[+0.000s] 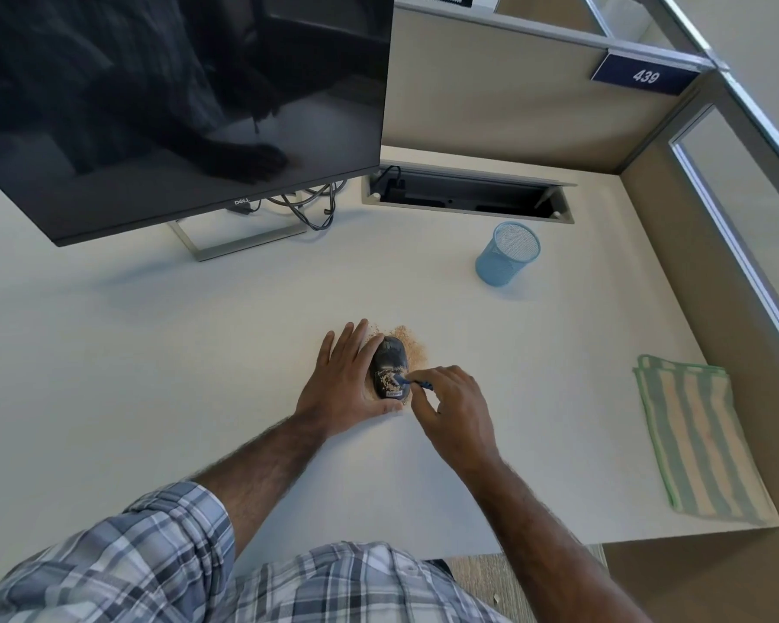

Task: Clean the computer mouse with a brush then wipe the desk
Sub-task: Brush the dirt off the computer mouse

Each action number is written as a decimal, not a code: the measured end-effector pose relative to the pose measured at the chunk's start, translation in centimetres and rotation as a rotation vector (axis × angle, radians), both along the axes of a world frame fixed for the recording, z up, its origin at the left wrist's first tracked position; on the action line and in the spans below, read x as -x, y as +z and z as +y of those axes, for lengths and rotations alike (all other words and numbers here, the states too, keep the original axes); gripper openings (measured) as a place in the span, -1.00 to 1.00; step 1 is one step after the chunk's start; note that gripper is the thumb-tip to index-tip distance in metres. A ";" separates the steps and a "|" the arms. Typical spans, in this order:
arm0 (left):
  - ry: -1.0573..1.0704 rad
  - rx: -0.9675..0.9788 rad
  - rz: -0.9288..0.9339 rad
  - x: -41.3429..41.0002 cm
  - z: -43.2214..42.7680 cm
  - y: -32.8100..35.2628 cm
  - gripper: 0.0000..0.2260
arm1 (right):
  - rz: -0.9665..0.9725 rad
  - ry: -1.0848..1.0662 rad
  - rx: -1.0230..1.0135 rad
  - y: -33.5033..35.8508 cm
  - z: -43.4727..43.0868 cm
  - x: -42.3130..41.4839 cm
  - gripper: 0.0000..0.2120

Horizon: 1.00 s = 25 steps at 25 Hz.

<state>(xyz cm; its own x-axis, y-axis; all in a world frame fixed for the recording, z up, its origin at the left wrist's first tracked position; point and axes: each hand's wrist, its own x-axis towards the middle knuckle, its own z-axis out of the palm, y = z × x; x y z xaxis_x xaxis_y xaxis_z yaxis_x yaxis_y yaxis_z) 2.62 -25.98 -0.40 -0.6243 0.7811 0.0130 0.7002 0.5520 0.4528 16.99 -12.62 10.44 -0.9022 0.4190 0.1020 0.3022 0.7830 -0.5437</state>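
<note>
Squarely before us on the white table (154,353) lay the mouse (390,361), dark and flecked with tan crumbs on its near half. Our left hand (347,384) lay against the mouse's 9 o'clock side, its fingers (349,341) straight and flat on the table, with the thumb by the mouse's 6 o'clock end. Our right hand (457,409) came in from 4 o'clock, its fingers curled and pinching a small blue brush (417,383). The brush tip touched the crumb-covered back of the mouse.

More crumbs (412,348) were heaped on the table from 12 to 2 o'clock of the mouse, touching it. At 3 o'clock, well apart and near the table's edge, a folded cloth (693,438) with green and tan stripes lay flat. A blue mesh cup (507,254) stood upright at 1 o'clock. At 11 o'clock stood a dark monitor (176,105), with cables (309,213) trailing behind its stand. We wore plaid sleeves (167,532) rolled above the forearms.
</note>
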 end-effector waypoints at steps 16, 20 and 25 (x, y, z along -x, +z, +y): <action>0.002 0.009 -0.010 0.0 0.0 0.0 0.07 | -0.012 0.016 0.003 0.0 0.3 0.4 -0.85; 0.003 0.008 -0.012 0.0 0.0 0.1 0.07 | -0.004 -0.018 0.048 0.0 0.4 0.9 -0.83; 0.001 0.000 0.001 -0.1 0.0 0.4 0.07 | 0.001 -0.059 0.042 0.1 0.7 1.2 -0.86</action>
